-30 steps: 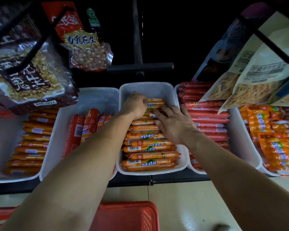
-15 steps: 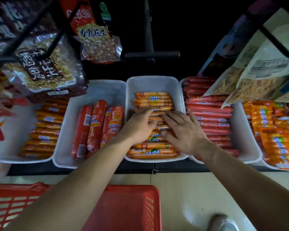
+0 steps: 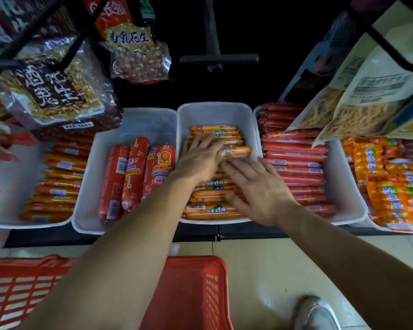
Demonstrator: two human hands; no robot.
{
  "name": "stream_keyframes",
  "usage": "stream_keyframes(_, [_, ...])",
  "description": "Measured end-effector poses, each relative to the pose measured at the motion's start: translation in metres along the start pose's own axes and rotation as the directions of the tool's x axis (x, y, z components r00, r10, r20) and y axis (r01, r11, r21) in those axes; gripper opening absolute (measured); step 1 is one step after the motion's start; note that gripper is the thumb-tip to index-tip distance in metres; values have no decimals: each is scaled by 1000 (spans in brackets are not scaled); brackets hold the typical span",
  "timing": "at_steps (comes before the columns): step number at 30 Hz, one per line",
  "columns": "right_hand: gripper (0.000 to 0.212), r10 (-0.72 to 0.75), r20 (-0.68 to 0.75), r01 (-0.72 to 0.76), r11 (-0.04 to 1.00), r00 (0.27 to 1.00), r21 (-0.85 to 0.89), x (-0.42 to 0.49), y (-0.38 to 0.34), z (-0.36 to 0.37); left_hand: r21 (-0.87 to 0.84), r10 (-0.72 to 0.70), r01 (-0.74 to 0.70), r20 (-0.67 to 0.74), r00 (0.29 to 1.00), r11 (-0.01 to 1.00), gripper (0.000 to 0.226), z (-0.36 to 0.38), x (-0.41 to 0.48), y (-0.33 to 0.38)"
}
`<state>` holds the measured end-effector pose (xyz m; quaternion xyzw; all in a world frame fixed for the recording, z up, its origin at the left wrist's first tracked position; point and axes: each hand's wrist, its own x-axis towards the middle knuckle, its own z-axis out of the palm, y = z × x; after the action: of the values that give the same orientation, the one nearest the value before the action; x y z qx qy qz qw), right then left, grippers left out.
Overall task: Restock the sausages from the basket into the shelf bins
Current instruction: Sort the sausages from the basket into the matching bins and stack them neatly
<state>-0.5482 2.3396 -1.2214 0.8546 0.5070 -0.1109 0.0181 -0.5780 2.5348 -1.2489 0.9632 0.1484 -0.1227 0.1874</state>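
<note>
**Both hands flat on the orange sausages in the middle bin**

Nearest, a red basket (image 3: 196,294) stands on the pale floor below the shelf, with the left forearm crossing over it. A grey shoe (image 3: 315,314) shows at the near right. Both bare forearms reach away over the shelf edge and converge on the middle bin (image 3: 215,113).

The right hand (image 3: 258,189) lies palm down on the near half of the orange sausages (image 3: 215,133), fingers straight and spread, clasping nothing. The left hand (image 3: 198,160), just left of it and a little farther in, is also palm down with fingers straight. Its fingertips rest on a loose sausage (image 3: 239,150) lying slightly askew on top, and it grips nothing.

The orange sausages lie crosswise in rows. In the bin to the left, fat red sausages (image 3: 134,177) lie lengthwise. In the bin to the right, thin red sausages (image 3: 293,160) are stacked crosswise. Farthest, a peanut bag (image 3: 138,58) hangs above.
</note>
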Motion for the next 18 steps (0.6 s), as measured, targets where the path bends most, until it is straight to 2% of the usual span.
stream_keyframes(3, [72, 12, 147, -4, 999, 989, -52, -1, -6, 4, -50, -31, 26, -111, 993, 998, 52, -10, -2, 6])
stream_keyframes(5, [69, 41, 140, -33, 997, 989, -63, 12, -1, 2, -177, -39, 7, -177, 983, 984, 50, -14, -23, 12])
stream_keyframes(8, [64, 54, 114, -42, 994, 992, -101, 32, 11, 0, -313, -75, 18, -172, 982, 950, 54, -3, -71, 18])
stream_keyframes(10, [61, 66, 105, -58, 995, 992, -84, 39, 20, -1, -253, -109, 82, -96, 989, 964, 63, 12, -92, 19])
stream_keyframes(12, [60, 92, 23, -91, 996, 996, -23, 34, 26, -4, -98, -106, 105, -3, 994, 990, 66, 27, -93, 20])
stream_keyframes(15, [65, 76, -91, -72, 996, 993, 54, 10, 26, -5, 12, -67, 67, 1, 998, 998, 61, 35, -75, 18])
stream_keyframes(18, [79, 35, 22, -36, 999, 999, 37, -7, 20, 2, 43, -30, 31, -35, 999, 999, 59, 34, -50, 9])
